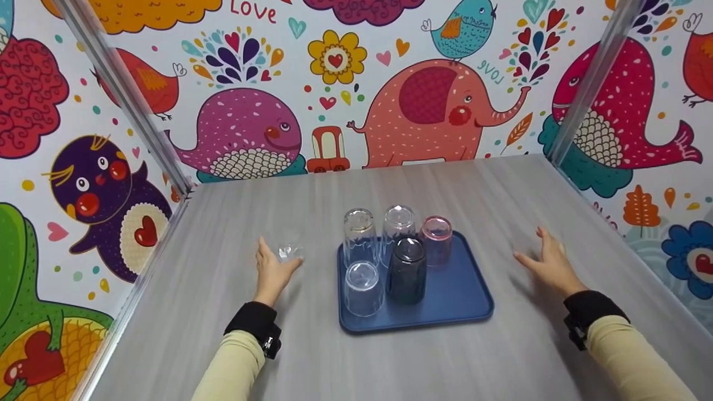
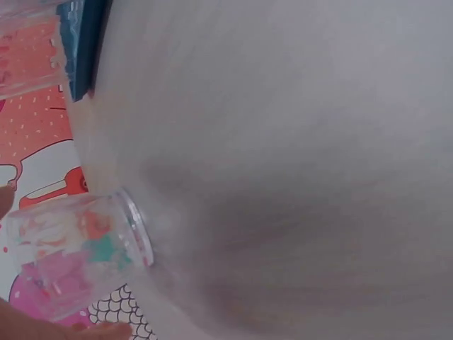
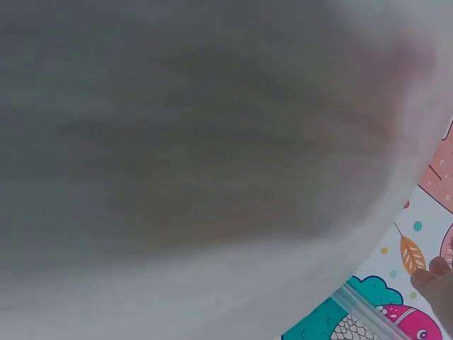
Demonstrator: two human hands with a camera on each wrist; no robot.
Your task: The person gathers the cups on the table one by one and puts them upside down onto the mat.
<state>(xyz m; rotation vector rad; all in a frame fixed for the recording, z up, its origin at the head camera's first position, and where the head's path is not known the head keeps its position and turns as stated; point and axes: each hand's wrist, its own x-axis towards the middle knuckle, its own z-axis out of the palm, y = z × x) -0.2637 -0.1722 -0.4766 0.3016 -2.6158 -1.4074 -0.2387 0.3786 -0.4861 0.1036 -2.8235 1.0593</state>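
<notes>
A small clear glass [image 1: 289,253] stands on the table beside my left hand [image 1: 273,275]. The fingers and thumb of that hand are spread around the glass. In the left wrist view the clear glass [image 2: 71,248] shows between thumb and fingers; whether they touch it I cannot tell. My right hand [image 1: 557,270] is held above the table to the right of the blue tray [image 1: 457,295], its fingers extended and holding nothing. On the tray are two tall clear glasses [image 1: 359,236], a pink glass [image 1: 438,242], a dark grey glass [image 1: 408,273] and a short clear glass [image 1: 363,292].
The grey table [image 1: 223,345] is enclosed by walls with cartoon prints [image 1: 334,100]. Metal posts [image 1: 131,106] rise at its back corners. In the left wrist view, the tray's corner [image 2: 85,53] appears at upper left.
</notes>
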